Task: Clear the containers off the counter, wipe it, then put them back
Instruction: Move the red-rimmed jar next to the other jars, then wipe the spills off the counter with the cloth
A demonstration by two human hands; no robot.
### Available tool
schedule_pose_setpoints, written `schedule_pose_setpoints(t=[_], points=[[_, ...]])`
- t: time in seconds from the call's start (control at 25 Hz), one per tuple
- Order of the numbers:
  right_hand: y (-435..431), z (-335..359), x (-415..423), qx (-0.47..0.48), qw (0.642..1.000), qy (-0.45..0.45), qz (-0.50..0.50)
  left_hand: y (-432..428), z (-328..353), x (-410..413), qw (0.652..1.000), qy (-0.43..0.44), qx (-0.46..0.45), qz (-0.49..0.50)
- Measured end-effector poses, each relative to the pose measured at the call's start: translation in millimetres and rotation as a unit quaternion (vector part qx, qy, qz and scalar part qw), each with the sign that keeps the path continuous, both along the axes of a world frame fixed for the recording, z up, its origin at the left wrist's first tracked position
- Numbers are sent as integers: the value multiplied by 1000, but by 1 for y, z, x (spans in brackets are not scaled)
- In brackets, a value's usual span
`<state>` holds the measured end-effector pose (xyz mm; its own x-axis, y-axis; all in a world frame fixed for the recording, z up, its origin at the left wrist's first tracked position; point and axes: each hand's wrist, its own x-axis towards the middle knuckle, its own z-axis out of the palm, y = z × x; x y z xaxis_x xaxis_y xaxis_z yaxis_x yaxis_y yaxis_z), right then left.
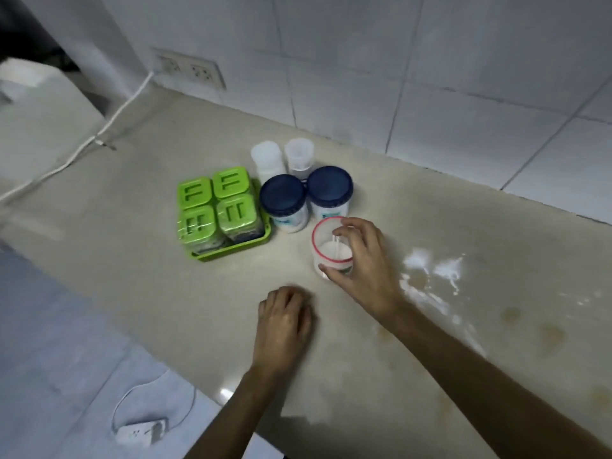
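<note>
On the beige counter (198, 293) my right hand (359, 260) grips a clear jar (326, 246) with a red rim and white powder inside. Just behind the jar stand two white tubs with dark blue lids (283, 197) (330, 187). Two translucent white cups (266, 157) (299, 154) stand behind the tubs. To the left, a green tray (245, 245) holds several green-lidded square containers (212, 207). My left hand (284, 321) rests on the counter near the front, fingers curled, holding nothing.
White powder (430, 270) is spilled on the counter right of the jar, with brownish stains (530, 326) further right. A tiled wall with a double socket (188, 69) and a white cable (109, 124) lies behind. On the floor at lower left lies a power strip (139, 432).
</note>
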<state>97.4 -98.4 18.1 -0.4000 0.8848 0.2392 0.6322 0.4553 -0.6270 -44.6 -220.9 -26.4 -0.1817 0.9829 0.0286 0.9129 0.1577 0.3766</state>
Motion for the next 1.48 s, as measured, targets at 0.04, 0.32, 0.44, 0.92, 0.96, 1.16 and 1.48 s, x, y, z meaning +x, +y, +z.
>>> schedule_pose_setpoints(t=[0.04, 0.32, 0.44, 0.92, 0.96, 1.16, 1.48], points=[[1, -4, -16, -2, 1000, -6, -5, -8, -3, -11, 1000, -13, 2, 9], [5, -19, -63, 11, 999, -44, -28, -25, -12, -53, 999, -10, 33, -37], [-2, -11, -54, 20, 996, -82, 5, -26, -8, -54, 998, -16, 32, -57], [-259, -27, 163, -130, 956, -28, -263, -78, 5, 77, 939, -54, 53, -336], [-274, -25, 181, -129, 949, -13, -288, -81, 5, 95, 929, -49, 48, -363], [-332, -21, 274, -139, 910, -2, -390, -98, 10, 189, 884, -13, 34, -466], [-350, -46, 389, -91, 888, -86, -442, -118, 16, 302, 855, 36, 13, -518]])
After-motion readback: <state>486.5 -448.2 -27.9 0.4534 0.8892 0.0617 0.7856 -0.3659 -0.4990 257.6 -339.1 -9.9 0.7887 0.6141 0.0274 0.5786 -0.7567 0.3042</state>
